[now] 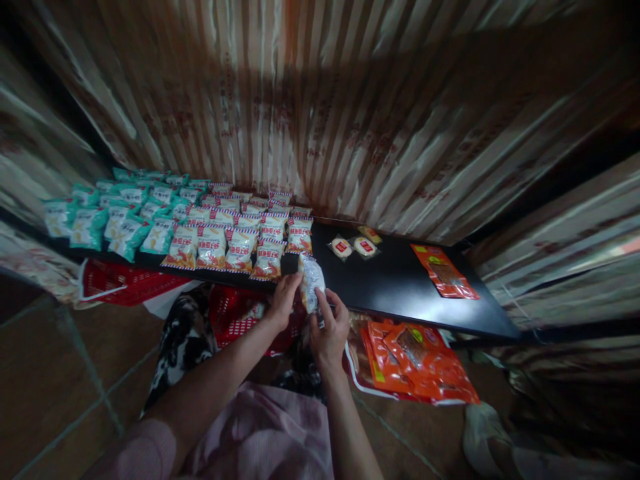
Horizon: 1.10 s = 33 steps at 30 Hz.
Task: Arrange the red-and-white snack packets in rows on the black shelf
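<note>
A small snack bag (312, 280), its pale printed side facing me, is held up between my two hands at the front edge of the black shelf (380, 287). My left hand (286, 297) grips its left edge, the thumb toward the bag. On the other side, my right hand (330, 327) has its fingers closed on the lower right of the bag. Just left of it stand rows of orange-and-white snack bags (240, 250) with striped edges. Farther left are rows of teal snack bags (127, 235).
On the shelf's right lie round wrapped snacks (367, 247) and an orange packet (444, 271). Below are a red basket (227, 310), another red basket (135, 283) at left, and a container with orange packets (420, 357). Corrugated plastic-like sheeting (300, 100) rises behind.
</note>
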Available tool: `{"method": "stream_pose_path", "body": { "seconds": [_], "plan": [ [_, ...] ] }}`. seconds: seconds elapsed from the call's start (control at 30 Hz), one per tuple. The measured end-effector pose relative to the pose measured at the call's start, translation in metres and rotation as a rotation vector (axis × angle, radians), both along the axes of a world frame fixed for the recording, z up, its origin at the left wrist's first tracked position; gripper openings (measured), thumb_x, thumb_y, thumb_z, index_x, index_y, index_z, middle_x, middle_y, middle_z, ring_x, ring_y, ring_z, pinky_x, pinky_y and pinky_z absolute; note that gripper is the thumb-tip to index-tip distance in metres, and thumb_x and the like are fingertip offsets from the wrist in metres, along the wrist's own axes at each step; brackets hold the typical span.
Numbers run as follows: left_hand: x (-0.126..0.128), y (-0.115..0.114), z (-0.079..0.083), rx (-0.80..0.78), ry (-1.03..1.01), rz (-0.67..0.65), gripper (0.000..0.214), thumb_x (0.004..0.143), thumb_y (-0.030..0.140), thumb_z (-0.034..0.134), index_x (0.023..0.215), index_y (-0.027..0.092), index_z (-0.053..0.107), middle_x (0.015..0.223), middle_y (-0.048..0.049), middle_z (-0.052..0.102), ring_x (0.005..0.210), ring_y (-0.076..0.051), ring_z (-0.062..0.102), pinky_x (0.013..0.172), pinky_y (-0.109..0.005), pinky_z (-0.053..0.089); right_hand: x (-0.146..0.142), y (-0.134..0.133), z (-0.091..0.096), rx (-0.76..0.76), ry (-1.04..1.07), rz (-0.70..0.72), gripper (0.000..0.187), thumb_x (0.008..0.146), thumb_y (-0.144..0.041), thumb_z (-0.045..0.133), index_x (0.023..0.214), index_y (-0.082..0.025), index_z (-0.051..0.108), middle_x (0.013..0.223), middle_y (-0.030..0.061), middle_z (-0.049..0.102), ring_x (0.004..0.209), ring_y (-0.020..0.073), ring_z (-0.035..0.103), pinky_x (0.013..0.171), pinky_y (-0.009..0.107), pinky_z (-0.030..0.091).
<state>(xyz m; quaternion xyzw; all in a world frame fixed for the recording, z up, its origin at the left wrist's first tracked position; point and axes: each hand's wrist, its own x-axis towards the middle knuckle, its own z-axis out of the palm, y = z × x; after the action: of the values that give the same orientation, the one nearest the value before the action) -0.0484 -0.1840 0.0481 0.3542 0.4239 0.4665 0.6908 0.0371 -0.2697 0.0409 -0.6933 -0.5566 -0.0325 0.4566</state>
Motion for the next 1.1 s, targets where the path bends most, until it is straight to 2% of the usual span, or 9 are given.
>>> {"method": "stream_pose_path", "body": {
  "seconds": [0.17,0.33,0.5,0.67,0.83,1.1],
  "plan": [
    [0.000,-0.002,0.007,-0.017,-0.047,-0.027,0.038,0.069,0.053,0.068,0.084,0.018,0.062,0.083,-0.0023,0.066,0.077,-0.015,0.063,0.069,-0.025,0.049,-0.004,-0.003,-0.002,-0.027,-0.089,0.034,0.056,0.079,-0.010,0.047,0.129,-0.035,0.053,0.127,0.0090,0.049,0.109,0.0247,0.049,0.084,0.044,0.048],
    [-0.003,-0.003,0.010,-0.037,-0.068,-0.050,0.039,0.067,0.050,0.072,0.086,0.018,0.061,0.082,-0.0031,0.066,0.076,-0.016,0.064,0.067,-0.025,0.050,-0.007,-0.005,0.000,-0.039,-0.099,0.080,0.059,0.079,-0.008,0.046,0.133,-0.033,0.050,0.133,0.0093,0.044,0.115,0.0256,0.044,0.088,0.045,0.047],
    [-0.003,-0.003,0.011,-0.055,-0.111,-0.091,0.041,0.065,0.049,0.074,0.089,0.019,0.060,0.082,-0.0034,0.068,0.078,-0.016,0.065,0.069,-0.026,0.050,-0.009,-0.006,0.002,-0.008,-0.080,0.112,0.057,0.078,-0.006,0.043,0.127,-0.032,0.055,0.133,0.0077,0.045,0.118,0.0250,0.043,0.089,0.045,0.046],
    [-0.003,-0.004,0.009,-0.072,-0.134,-0.124,0.046,0.060,0.046,0.077,0.093,0.019,0.059,0.088,-0.0048,0.068,0.081,-0.018,0.066,0.072,-0.028,0.050,-0.009,-0.005,0.003,0.020,-0.037,0.091,0.047,0.081,-0.009,0.045,0.120,-0.028,0.061,0.128,0.0088,0.050,0.114,0.0240,0.046,0.090,0.044,0.045],
    [-0.004,-0.003,0.001,-0.088,-0.097,-0.100,0.042,0.063,0.042,0.073,0.096,0.019,0.061,0.088,-0.0038,0.069,0.081,-0.017,0.065,0.073,-0.027,0.050,-0.010,-0.005,0.007,0.035,-0.026,0.081,0.035,0.082,-0.012,0.046,0.107,-0.026,0.067,0.122,0.0087,0.056,0.110,0.0233,0.050,0.090,0.045,0.046],
    [-0.004,-0.003,-0.006,-0.075,-0.073,-0.082,0.033,0.066,0.034,0.067,0.095,0.019,0.064,0.085,-0.0024,0.069,0.078,-0.016,0.064,0.072,-0.025,0.048,-0.011,-0.002,0.004,0.053,0.044,0.057,0.028,0.086,-0.016,0.047,0.100,-0.022,0.069,0.101,0.0087,0.061,0.093,0.0198,0.057,0.079,0.038,0.050]
  ]
}}
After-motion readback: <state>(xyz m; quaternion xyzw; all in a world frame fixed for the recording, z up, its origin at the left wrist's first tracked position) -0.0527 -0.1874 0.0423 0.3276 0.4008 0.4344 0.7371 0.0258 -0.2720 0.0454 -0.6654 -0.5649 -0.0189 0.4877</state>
